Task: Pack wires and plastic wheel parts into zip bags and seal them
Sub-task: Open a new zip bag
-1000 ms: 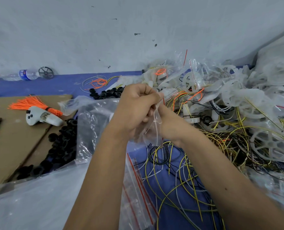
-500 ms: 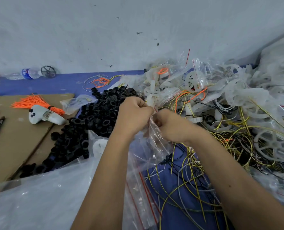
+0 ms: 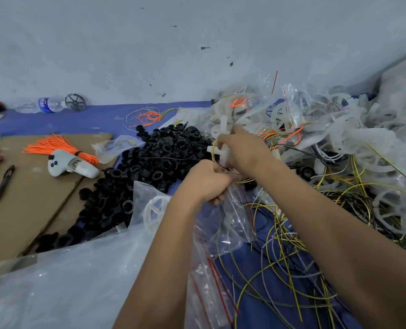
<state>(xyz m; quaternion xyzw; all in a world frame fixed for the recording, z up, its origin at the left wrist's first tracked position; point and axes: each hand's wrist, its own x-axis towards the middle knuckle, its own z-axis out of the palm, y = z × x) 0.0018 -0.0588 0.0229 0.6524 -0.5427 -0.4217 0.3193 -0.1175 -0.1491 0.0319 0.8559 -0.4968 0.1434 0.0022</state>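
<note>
My left hand point(image 3: 207, 180) grips the mouth of a small clear zip bag point(image 3: 236, 214) with a red seal strip, which hangs below it. My right hand point(image 3: 241, 150) is just beyond and above it, fingers curled round a white plastic wheel part point(image 3: 222, 151) with a thin yellow wire looped beside it. Loose yellow, grey and black wires point(image 3: 282, 255) lie on the blue mat under my right forearm. More empty zip bags point(image 3: 211, 281) lie below my left forearm. A white wheel point(image 3: 155, 211) sits under a plastic sheet at centre left.
A heap of black rings point(image 3: 154, 162) lies left of my hands. White wheels and filled bags point(image 3: 339, 143) pile up at right. On the cardboard point(image 3: 26, 210) are orange ties point(image 3: 54, 148), a white controller point(image 3: 71, 165) and a pen point(image 3: 3, 184). A bottle point(image 3: 42, 105) lies by the wall.
My hands dropped lower and then parted. The right hand reached forward and took hold of a white wheel part; the left hand kept the bag. The large clear bag over the black rings moved away.
</note>
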